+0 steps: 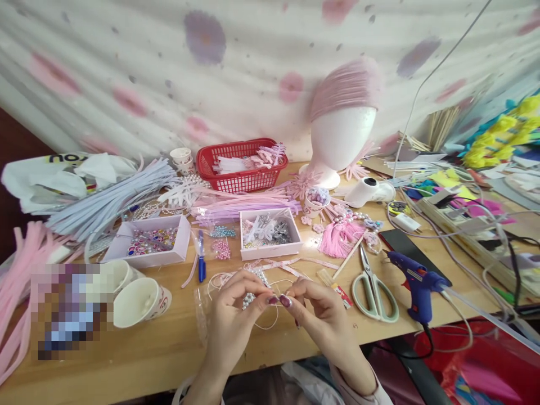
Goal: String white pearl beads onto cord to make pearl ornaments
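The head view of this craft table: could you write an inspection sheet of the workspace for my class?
Surface: wooden table, crowded toward the back.
Job's things: thin pale strand at the fingertips; silvery beads by the left hand, whether held or resting cannot be told.
Clutter: scissors and blue glue gun to the right; paper cups to the left; red basket farther back.
Hands: left hand and right hand brought close, apparently pinching the strand.
Cables: black cord from the glue gun passes the front edge; pale cables tangle around the power strip.
Surroundings: floral curtain behind; white display head with pink covering.
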Tool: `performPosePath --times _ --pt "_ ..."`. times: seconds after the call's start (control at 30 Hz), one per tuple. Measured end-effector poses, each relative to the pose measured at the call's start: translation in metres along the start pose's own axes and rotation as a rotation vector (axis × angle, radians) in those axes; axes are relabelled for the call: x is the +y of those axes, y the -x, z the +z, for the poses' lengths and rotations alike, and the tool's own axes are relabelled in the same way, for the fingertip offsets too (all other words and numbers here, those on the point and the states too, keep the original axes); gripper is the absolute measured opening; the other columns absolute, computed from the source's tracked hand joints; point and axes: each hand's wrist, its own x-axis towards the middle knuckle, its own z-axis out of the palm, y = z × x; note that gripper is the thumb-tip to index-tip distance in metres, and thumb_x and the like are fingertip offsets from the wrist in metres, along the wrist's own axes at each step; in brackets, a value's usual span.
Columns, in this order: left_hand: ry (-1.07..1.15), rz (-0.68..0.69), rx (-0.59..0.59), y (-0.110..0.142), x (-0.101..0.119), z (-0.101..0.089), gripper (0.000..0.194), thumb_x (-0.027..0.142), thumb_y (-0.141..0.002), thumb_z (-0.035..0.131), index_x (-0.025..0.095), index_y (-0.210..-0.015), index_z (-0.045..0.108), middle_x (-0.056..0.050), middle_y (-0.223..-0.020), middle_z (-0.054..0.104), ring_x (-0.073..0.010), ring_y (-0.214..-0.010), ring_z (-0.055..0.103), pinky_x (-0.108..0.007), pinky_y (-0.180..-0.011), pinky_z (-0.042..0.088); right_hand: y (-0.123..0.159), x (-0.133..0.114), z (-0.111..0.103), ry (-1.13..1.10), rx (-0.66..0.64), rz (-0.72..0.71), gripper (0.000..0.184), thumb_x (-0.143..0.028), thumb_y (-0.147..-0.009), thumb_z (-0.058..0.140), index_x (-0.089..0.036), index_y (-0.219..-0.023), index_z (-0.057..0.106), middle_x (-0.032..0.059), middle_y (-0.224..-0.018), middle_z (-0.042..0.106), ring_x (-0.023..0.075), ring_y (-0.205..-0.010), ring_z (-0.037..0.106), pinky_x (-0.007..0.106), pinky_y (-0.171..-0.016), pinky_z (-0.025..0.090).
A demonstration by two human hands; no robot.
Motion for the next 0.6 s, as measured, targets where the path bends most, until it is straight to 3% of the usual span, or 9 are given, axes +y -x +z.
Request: performPosePath --times 0.17,0.3,0.4,0.5,0.6 --pt "-0.038 0.025 -0.035 0.002 0.0 0.005 0.011 0.031 -0.085 0.076 0.024 -0.078 0.082 -0.003 -0.078 0.07 -0.0162 -0.075 0.067 -0.022 -0.064 0.052 0.003 -0.006 0.001 0.151 -0.018 -0.084 0.022 -0.031 -0.094 0.066 -0.02 -0.077 0.071 -0.0024 -0.06 0.057 0.0131 -0.059 0.048 0.027 -0.059 0.038" --pt "-0.14 0.094 -0.048 0.004 0.002 0.006 0.011 0.025 -0.087 0.073 0.024 -0.079 0.08 -0.002 -0.079 0.07 -0.0146 -0.071 0.065 -0.022 -0.065 0.052 0.001 -0.011 0.001 0.224 -0.007 -0.162 0.021 -0.026 -0.095 0.064 -0.021 -0.075 0.068 -0.0028 -0.058 0.057 0.0138 -0.058 0.049 0.027 -0.057 0.037" --pt "-0.152 0.11 -0.068 0.003 0.004 0.009 0.014 0.02 -0.089 0.069 0.023 -0.077 0.075 -0.001 -0.078 0.069 -0.0134 -0.072 0.065 -0.02 -0.066 0.052 0.0 -0.012 -0.001 0.249 -0.004 -0.206 0.021 -0.024 -0.095 0.065 -0.021 -0.074 0.066 -0.0011 -0.066 0.062 0.0157 -0.067 0.056 0.029 -0.067 0.043" --pt "-0.125 0.117 -0.057 0.002 0.004 0.011 0.014 0.018 -0.088 0.068 0.022 -0.076 0.074 0.0 -0.078 0.068 -0.0134 -0.075 0.067 -0.018 -0.067 0.053 0.002 -0.008 -0.002 0.152 -0.04 -0.136 0.008 -0.027 -0.095 0.067 -0.023 -0.09 0.072 0.0026 -0.089 0.073 0.0195 -0.087 0.065 0.032 -0.082 0.047" --pt "-0.115 0.114 -0.021 0.002 0.0 0.012 0.014 0.02 -0.087 0.069 0.023 -0.075 0.076 -0.001 -0.078 0.067 -0.0132 -0.073 0.066 -0.018 -0.065 0.053 0.004 -0.002 -0.002 -0.037 -0.057 0.016 0.014 -0.035 -0.094 0.069 -0.026 -0.103 0.075 0.0041 -0.101 0.076 0.0217 -0.097 0.068 0.034 -0.09 0.049"
